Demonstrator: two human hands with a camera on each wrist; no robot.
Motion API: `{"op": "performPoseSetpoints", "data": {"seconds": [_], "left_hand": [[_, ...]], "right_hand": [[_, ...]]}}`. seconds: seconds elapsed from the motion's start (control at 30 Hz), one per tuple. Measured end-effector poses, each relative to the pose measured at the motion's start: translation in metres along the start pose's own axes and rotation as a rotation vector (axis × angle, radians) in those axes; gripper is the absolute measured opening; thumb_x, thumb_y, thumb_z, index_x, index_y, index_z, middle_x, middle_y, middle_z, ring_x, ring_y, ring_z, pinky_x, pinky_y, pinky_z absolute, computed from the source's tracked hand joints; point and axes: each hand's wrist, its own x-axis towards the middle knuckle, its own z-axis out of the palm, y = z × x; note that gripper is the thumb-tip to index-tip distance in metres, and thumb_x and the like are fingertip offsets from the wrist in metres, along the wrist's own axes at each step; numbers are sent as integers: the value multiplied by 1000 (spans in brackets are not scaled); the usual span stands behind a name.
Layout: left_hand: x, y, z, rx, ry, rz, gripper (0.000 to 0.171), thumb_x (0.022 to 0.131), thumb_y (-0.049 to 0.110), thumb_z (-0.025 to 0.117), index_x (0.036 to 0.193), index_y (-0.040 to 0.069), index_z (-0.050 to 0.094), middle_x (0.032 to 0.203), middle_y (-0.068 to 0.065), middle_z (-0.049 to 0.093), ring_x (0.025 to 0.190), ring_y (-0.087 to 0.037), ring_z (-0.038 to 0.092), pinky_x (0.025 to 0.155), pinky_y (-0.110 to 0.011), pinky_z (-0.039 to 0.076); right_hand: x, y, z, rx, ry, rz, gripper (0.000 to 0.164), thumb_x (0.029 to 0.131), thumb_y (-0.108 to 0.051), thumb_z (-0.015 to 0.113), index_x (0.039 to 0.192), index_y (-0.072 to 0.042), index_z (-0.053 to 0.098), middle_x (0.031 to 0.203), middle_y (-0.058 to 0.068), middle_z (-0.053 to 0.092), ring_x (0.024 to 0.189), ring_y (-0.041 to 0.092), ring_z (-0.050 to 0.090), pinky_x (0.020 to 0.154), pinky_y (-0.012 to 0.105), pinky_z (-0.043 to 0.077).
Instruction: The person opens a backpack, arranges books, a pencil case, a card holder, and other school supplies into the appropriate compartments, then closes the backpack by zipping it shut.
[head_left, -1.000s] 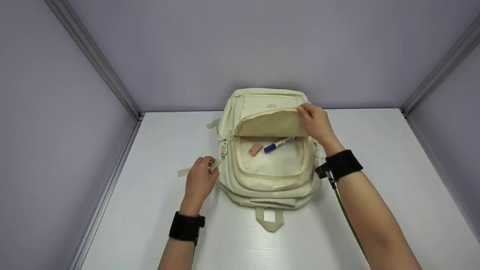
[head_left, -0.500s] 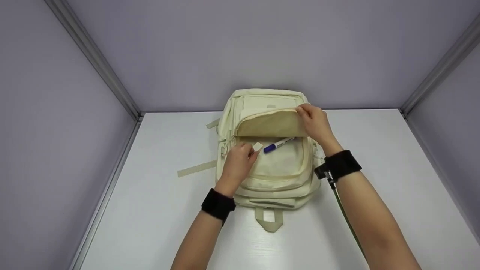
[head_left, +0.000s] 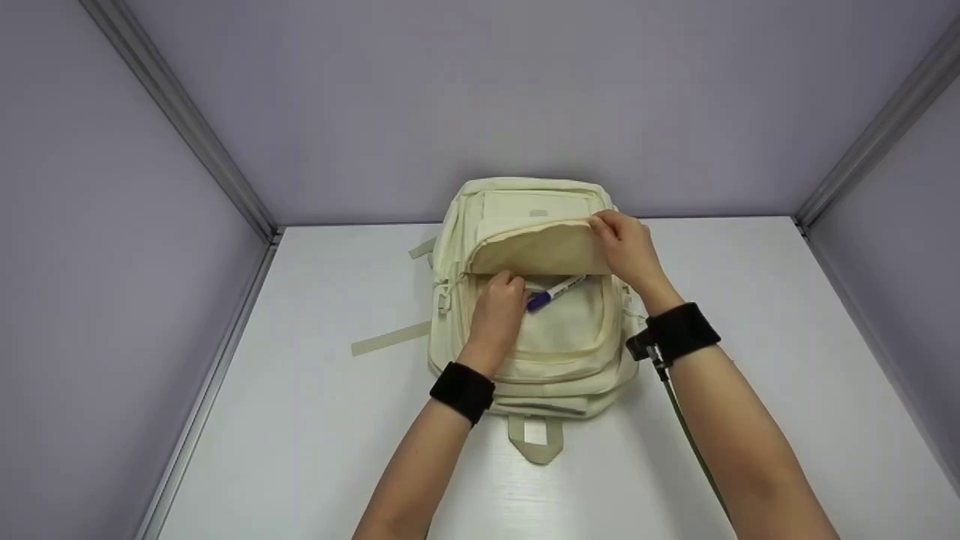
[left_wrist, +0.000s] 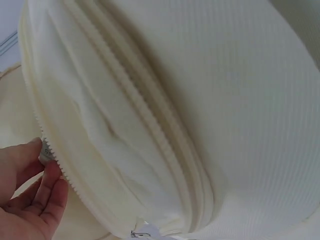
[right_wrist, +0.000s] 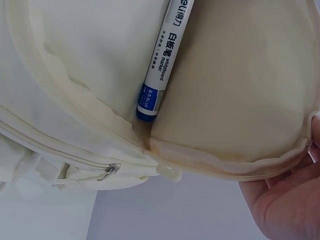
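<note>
A cream backpack (head_left: 570, 390) lies on the table with its front pocket unzipped. My right hand (head_left: 628, 247) pinches the edge of the pocket flap (head_left: 544, 251) and holds it raised. Reaching into the pocket, my left hand (head_left: 499, 311) pinches a small white block (left_wrist: 47, 151) with print on it, like an eraser, between thumb and fingers; most of it is hidden by the hand and the zipper edge. A white whiteboard marker (right_wrist: 165, 60) with a blue cap (head_left: 538, 301) lies in the pocket, just right of the left fingers.
The white table (head_left: 315, 285) meets a grey back wall (head_left: 525, 97), with side panels left and right. A loose strap (head_left: 390, 339) sticks out left of the backpack, and its top handle (head_left: 536, 454) points toward me. A cable (head_left: 694, 442) runs from the right wristband.
My left hand has carried the white block from beside the backpack into the pocket. A pink block seen in the pocket earlier is now hidden behind that hand. The right hand stays at the flap.
</note>
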Motion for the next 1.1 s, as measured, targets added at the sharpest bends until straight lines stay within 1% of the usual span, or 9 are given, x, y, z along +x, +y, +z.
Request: {"op": "performPoseSetpoints", "data": {"seconds": [0.2,0.3,0.4,0.53,0.63,0.7,0.8,0.9,1.1], "left_hand": [[-7,-1,-3,30,-21,44,8,91,5,69,98,1,72,101,-11,66,90,-23,66,77,-28,54],[-11,0,-8,68,8,74,10,91,7,68,100,3,73,102,-10,67,92,-23,66,80,-31,53],[-14,-2,-15,70,101,98,8,90,7,69,97,5,73,95,-8,66,86,-22,65,76,-33,52],[-11,-6,-29,40,289,122,4,91,8,69,91,5,71,88,-8,62,78,-22,62,70,-35,51],[-5,-10,-39,18,398,118,8,89,7,70,97,4,68,92,-11,58,81,-25,59,70,-37,49],[-2,-14,-44,0,426,98,17,89,7,71,106,3,66,99,-13,57,88,-26,59,74,-39,48],[1,-20,-49,-48,395,58,30,93,10,68,121,1,62,111,-15,56,100,-29,57,82,-41,48],[2,-24,-51,-113,306,24,36,101,17,57,133,1,56,123,-16,56,113,-30,55,93,-43,45],[-1,-25,-52,-225,159,-4,40,106,28,43,132,1,59,131,-18,57,123,-32,52,103,-44,40]], "right_hand": [[0,1,-1,-7,16,-8,30,102,-25,55,105,2,70,91,14,65,81,24,53,76,37,41],[0,2,-1,-6,22,-7,30,102,-24,55,106,2,70,91,14,65,81,24,54,76,37,41],[0,2,-1,0,25,-16,30,102,-24,56,104,2,70,89,14,64,80,24,53,75,36,40],[0,3,0,6,26,-21,30,102,-24,56,103,2,70,89,13,64,80,23,53,75,36,40],[0,4,-1,13,22,-15,30,102,-23,55,105,2,70,93,14,66,82,23,54,77,36,41],[-1,5,-1,15,18,-9,30,102,-23,55,106,2,70,95,15,67,83,23,55,77,36,42],[-4,4,-2,18,7,-7,29,102,-22,55,107,3,69,96,15,67,83,23,54,77,36,42],[-8,4,-3,28,-4,-20,29,102,-21,54,108,3,69,99,16,67,86,24,56,79,38,43],[-25,2,-6,27,-15,-74,27,102,-19,54,106,3,69,101,18,69,91,27,61,83,43,46]]}}
